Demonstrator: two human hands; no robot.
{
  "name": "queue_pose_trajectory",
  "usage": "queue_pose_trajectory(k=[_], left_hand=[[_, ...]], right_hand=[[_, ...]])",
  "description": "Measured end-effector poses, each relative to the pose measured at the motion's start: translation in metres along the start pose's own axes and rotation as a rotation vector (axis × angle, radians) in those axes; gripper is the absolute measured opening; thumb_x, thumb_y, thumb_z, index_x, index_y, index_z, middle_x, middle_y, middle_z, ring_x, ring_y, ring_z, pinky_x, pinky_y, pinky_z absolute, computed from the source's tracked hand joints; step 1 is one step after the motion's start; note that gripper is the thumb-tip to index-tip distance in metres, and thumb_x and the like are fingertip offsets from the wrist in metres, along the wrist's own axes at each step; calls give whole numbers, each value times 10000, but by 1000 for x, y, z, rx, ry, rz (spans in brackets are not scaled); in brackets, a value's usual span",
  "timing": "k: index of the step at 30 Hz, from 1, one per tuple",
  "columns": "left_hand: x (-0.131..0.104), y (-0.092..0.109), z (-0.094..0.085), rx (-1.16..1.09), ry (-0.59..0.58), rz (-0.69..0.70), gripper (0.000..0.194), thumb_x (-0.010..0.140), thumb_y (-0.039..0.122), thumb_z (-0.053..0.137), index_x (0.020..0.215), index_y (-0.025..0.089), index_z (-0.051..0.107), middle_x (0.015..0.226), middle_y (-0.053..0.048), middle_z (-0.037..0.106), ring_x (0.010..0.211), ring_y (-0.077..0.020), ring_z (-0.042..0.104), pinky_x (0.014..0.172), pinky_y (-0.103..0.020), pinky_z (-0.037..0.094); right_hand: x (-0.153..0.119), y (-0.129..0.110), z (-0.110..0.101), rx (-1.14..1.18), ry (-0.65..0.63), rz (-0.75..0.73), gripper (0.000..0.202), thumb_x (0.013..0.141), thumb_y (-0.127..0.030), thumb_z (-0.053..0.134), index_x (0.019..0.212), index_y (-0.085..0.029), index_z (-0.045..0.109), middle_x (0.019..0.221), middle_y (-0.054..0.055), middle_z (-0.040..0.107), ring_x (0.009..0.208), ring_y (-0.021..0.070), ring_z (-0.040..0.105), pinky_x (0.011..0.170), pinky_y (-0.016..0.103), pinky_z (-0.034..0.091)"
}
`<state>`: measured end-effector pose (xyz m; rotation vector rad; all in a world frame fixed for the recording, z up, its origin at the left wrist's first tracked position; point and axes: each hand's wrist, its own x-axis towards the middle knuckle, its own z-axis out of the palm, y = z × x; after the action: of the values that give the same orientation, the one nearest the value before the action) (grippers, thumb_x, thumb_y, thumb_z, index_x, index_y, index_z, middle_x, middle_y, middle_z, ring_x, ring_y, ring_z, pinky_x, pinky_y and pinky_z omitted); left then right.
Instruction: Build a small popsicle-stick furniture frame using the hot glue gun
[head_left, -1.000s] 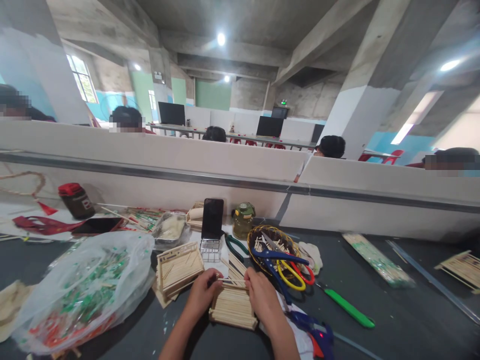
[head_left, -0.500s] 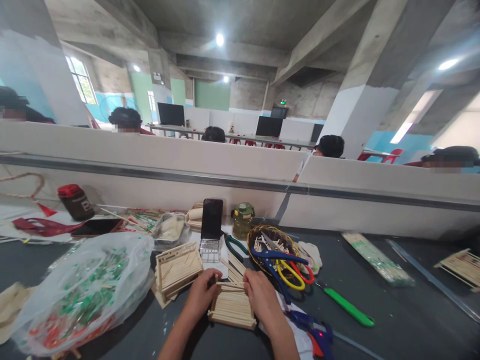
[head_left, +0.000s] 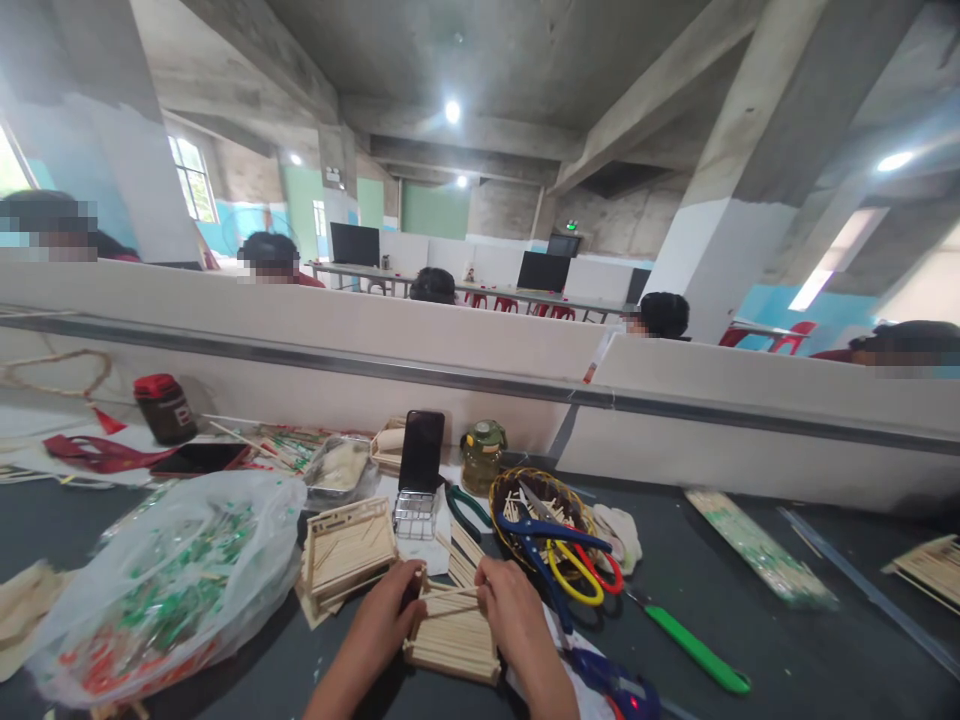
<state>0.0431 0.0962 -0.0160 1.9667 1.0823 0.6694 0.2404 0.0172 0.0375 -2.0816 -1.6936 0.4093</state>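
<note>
A small tray-like piece built of thin wooden sticks (head_left: 454,640) lies on the dark table in front of me. My left hand (head_left: 390,610) is closed at its far left corner, the thumb and fingertips pressed together there. A single wooden stick (head_left: 456,592) runs across the far end of the piece. My right hand (head_left: 516,615) pinches that stick's right end, its palm beside the piece's right side. My fingers partly hide both far corners. Loose sticks (head_left: 461,555) lie just beyond, and a similar stick-built box (head_left: 349,550) stands to the left.
A wicker basket (head_left: 499,515) holds sticks, with scissors and blue cutters (head_left: 555,527) on top. Nearby are a green-handled knife (head_left: 697,648), a blue glue gun (head_left: 611,680), a phone on a stand (head_left: 421,450), a jar (head_left: 482,455) and a plastic bag (head_left: 277,500).
The view has tilted slightly up, so things appear lower. The stick between my hands now lies at a slant, its right end higher. Both hands stay at the piece's far end.
</note>
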Motion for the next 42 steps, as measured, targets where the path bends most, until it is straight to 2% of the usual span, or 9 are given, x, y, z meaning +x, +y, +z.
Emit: queue_pose_trajectory(k=[8, 13, 18, 21, 23, 26, 31, 35, 42], left_hand=[[0, -4, 7, 15, 10, -100, 471, 625, 144, 579, 1093, 185, 598, 791, -15, 665, 739, -196, 589, 683, -265, 409], [-1, -6, 9, -20, 92, -176, 429, 608, 143, 568, 1032, 188, 620, 711, 19, 639, 671, -166, 577, 643, -249, 402], [-1, -4, 14, -300, 193, -159, 398, 534, 134, 603, 921, 139, 696, 788, -45, 649, 749, -201, 587, 713, -287, 453], [-4, 7, 13, -553, 89, -164, 362, 541, 196, 672, 895, 134, 718, 925, -93, 678, 878, -238, 599, 770, -310, 464], [-7, 15, 12, -669, 11, -229, 354, 594, 276, 693, 915, 126, 711, 869, -88, 688, 790, -218, 612, 700, -302, 472], [-9, 21, 11, -764, 14, -296, 400, 628, 409, 706, 901, 116, 699, 780, -69, 685, 691, -188, 606, 622, -277, 462], [-9, 19, 14, -784, 114, -295, 410, 595, 454, 724, 843, 130, 684, 773, -41, 673, 724, -190, 603, 644, -267, 465], [-10, 20, 11, -769, 107, -273, 423, 632, 420, 709, 932, 125, 670, 874, -60, 676, 784, -190, 596, 692, -272, 466], [-7, 16, 4, -670, 65, -190, 371, 665, 475, 693, 821, 141, 653, 775, -31, 645, 734, -168, 572, 657, -245, 450]], right_hand=[[-2, -4, 0, -26, 20, 5, 203, 768, -68, 508, 753, -228, 632, 840, 2, 654, 891, 170, 548, 736, 228, 314], [-3, -3, 0, -15, 17, 26, 191, 759, -71, 525, 759, -222, 642, 839, 5, 662, 880, 165, 558, 746, 219, 327], [-3, -4, -1, 5, 13, 17, 201, 765, -78, 502, 767, -216, 647, 851, 11, 663, 883, 159, 560, 752, 210, 335], [-4, -4, -2, 11, 33, 0, 214, 763, -75, 479, 773, -215, 641, 852, 8, 662, 889, 155, 559, 767, 209, 332], [-4, -3, -3, 14, 43, -6, 211, 763, -78, 473, 774, -212, 636, 848, 8, 662, 882, 152, 560, 768, 208, 333], [-4, -2, -2, 2, 49, -7, 203, 770, -91, 469, 772, -207, 635, 842, 15, 663, 874, 157, 562, 760, 213, 335], [-2, -4, 2, -26, 27, -9, 194, 778, -99, 479, 772, -207, 639, 845, 15, 663, 880, 164, 561, 758, 219, 340], [-1, -6, 5, -22, 37, -18, 185, 793, -108, 480, 780, -208, 635, 843, 9, 662, 877, 161, 558, 762, 217, 338], [-1, -6, 4, 22, 52, -10, 186, 798, -113, 477, 788, -209, 636, 838, 4, 659, 860, 147, 559, 732, 201, 335]])
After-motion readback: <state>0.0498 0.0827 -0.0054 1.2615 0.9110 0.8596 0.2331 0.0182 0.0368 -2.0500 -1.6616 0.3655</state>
